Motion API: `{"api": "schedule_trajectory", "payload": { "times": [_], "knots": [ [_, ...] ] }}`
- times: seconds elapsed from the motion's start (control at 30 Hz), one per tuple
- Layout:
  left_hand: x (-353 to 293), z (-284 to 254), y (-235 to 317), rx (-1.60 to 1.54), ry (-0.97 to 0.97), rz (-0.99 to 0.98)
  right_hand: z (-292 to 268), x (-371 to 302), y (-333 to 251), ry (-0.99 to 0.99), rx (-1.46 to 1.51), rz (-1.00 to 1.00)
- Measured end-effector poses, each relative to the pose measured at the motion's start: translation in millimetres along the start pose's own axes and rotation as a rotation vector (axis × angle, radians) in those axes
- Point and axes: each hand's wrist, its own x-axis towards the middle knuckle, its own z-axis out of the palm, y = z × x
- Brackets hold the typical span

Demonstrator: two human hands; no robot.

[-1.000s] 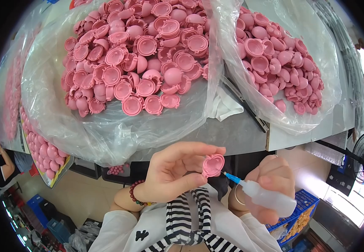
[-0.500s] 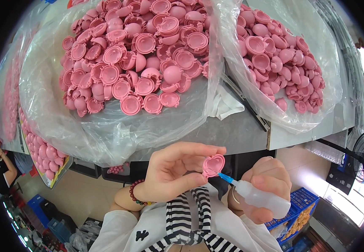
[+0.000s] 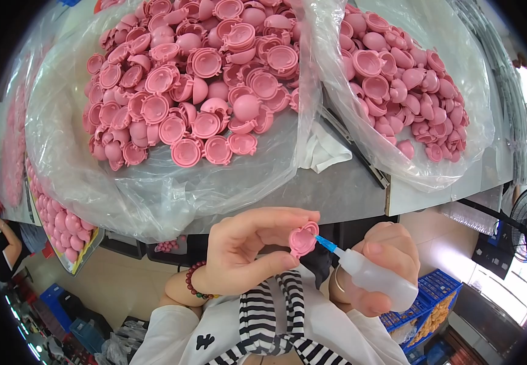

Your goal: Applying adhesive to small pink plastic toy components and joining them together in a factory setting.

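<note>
Between its thumb and fingertips, my left hand (image 3: 239, 249) pinches a small pink plastic half-shell (image 3: 303, 239), hollow side facing up toward me. Wrapped in my right hand (image 3: 390, 252) is a translucent white squeeze bottle (image 3: 380, 281), tilted with its blue needle nozzle (image 3: 326, 244) pointing up and left. The nozzle's tip meets the right edge of the shell's rim; whether it touches or just hovers there I cannot tell. Beyond my hands, a large heap of pink half-shells (image 3: 206, 123) lies on clear plastic sheeting (image 3: 172, 198) on the grey table.
A second heap of pink shells (image 3: 397, 91) sits in clear plastic at the right. Between the heaps lie a white cloth (image 3: 327, 149) and a dark metal strip (image 3: 361, 155). Blue crates (image 3: 437, 289) and a black fan (image 3: 526, 225) stand at right. Another person's arm (image 3: 9, 240) shows far left.
My left hand has shifted slightly left and turned the shell a little. The nozzle tip has gone from the shell's lower right rim up to its upper right edge.
</note>
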Motion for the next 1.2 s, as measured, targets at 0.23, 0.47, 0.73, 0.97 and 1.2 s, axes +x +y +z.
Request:
{"api": "schedule_trajectory", "payload": {
  "times": [0.23, 0.47, 0.73, 0.97, 1.2],
  "knots": [
    [-1, 1, 3, 0.293, 0.024, 0.188, -7, 3, -4, 0.009, -0.069, 0.087],
    [-2, -3, -4, 0.049, 0.035, 0.12, -3, -8, 5, 0.03, 0.161, -0.007],
    [4, 2, 6, -0.471, 0.087, -0.298, -76, 13, 44, 0.647, -0.526, 0.174],
    [6, 3, 6, -0.469, 0.025, -0.296, -245, 9, 115, 0.6, -0.731, 0.485],
    [1, -1, 1, -0.129, -0.118, -0.021, -201, 13, 111, 0.622, -0.899, 0.351]
  ]
}}
